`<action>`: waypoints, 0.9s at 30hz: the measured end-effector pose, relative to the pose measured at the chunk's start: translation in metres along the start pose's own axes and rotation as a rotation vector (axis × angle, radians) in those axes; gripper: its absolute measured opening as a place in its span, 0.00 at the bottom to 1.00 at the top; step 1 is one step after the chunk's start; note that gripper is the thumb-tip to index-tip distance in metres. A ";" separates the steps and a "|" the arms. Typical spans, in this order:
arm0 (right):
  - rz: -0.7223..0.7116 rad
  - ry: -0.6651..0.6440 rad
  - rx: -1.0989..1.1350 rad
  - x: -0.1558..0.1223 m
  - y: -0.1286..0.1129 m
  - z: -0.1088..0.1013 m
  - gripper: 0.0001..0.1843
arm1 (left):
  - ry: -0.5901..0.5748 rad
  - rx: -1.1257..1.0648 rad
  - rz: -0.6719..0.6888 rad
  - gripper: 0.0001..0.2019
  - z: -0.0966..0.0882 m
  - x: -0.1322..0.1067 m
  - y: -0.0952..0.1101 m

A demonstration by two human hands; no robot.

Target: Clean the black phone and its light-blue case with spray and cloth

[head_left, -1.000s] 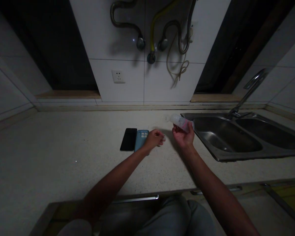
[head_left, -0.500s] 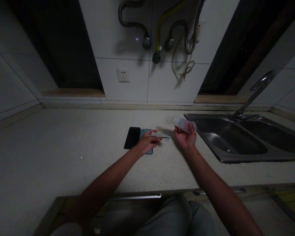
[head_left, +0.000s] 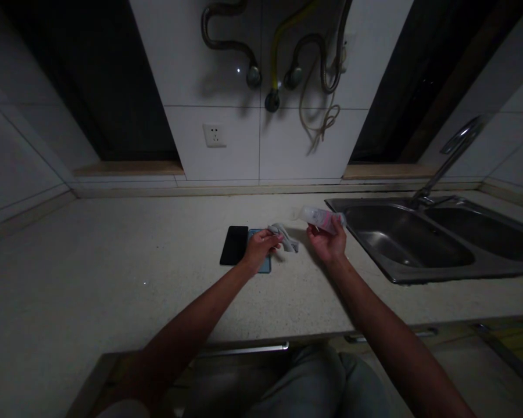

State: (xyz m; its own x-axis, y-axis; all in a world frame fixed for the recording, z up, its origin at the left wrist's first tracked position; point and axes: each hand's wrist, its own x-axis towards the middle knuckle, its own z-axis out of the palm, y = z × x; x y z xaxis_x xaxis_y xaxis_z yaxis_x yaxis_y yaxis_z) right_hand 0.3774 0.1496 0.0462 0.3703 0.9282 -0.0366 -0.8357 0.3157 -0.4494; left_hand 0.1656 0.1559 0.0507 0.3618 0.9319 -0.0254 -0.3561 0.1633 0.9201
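Observation:
My left hand (head_left: 261, 247) pinches a small grey cloth (head_left: 286, 238), which hangs out past the fingertips to the right. Under that hand lies a light blue phone case (head_left: 265, 266), partly hidden by my fingers. A black phone (head_left: 234, 245) rests flat on the counter, just left of the case. My right hand (head_left: 330, 241) is wrapped round a clear bottle with a pink label (head_left: 320, 217). The bottle is tipped on its side, its clear top end pointing left, above the cloth's level in view.
A steel double sink (head_left: 403, 238) with a curved faucet (head_left: 448, 157) is set into the pale counter (head_left: 113, 255) on the right. Hoses (head_left: 230, 43) hang on the tiled wall above a wall socket (head_left: 214, 135). Drawer handles (head_left: 248, 351) line the counter's front.
The cloth has turned in my left hand and now shows bunched folds with its end drooping. My right hand keeps the bottle in nearly the same place. The view has shifted slightly.

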 end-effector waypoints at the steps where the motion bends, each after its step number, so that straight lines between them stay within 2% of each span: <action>1: -0.004 -0.006 -0.001 0.000 0.000 0.000 0.11 | 0.003 0.026 0.011 0.15 -0.001 0.001 -0.001; 5: 0.001 -0.015 -0.015 -0.001 0.001 0.000 0.10 | 0.003 0.091 0.052 0.15 -0.002 0.004 -0.003; 9: 0.020 -0.022 -0.043 -0.001 0.003 -0.002 0.10 | -0.009 0.071 0.035 0.14 -0.003 0.004 0.000; 11: 0.016 -0.027 -0.051 -0.001 0.004 -0.002 0.10 | -0.027 -0.043 -0.014 0.11 -0.004 0.003 0.004; 14: 0.015 -0.023 -0.051 -0.001 0.005 -0.002 0.11 | 0.004 -0.284 -0.170 0.06 -0.006 0.004 0.011; 16: 0.021 -0.011 -0.042 -0.001 0.005 -0.002 0.11 | 0.035 -0.397 -0.266 0.09 -0.008 0.005 0.014; 18: 0.031 -0.014 -0.031 -0.002 0.005 -0.002 0.10 | 0.031 -0.439 -0.299 0.15 -0.009 0.006 0.015; 20: 0.043 -0.029 -0.028 -0.001 0.005 -0.002 0.09 | 0.021 -0.409 -0.289 0.17 -0.010 0.007 0.014; 24: 0.040 -0.037 -0.038 -0.002 0.005 -0.003 0.08 | 0.020 -0.242 -0.222 0.12 -0.009 0.011 0.006; 27: 0.037 -0.038 -0.057 -0.002 0.006 -0.002 0.08 | 0.024 0.010 -0.079 0.13 -0.011 0.011 0.004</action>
State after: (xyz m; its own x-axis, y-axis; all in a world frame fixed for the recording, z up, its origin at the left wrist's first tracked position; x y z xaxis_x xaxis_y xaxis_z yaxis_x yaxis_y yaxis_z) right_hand 0.3728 0.1489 0.0420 0.3233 0.9461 -0.0202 -0.8234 0.2707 -0.4987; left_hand 0.1584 0.1705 0.0499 0.3678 0.9237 -0.1074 -0.3188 0.2337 0.9186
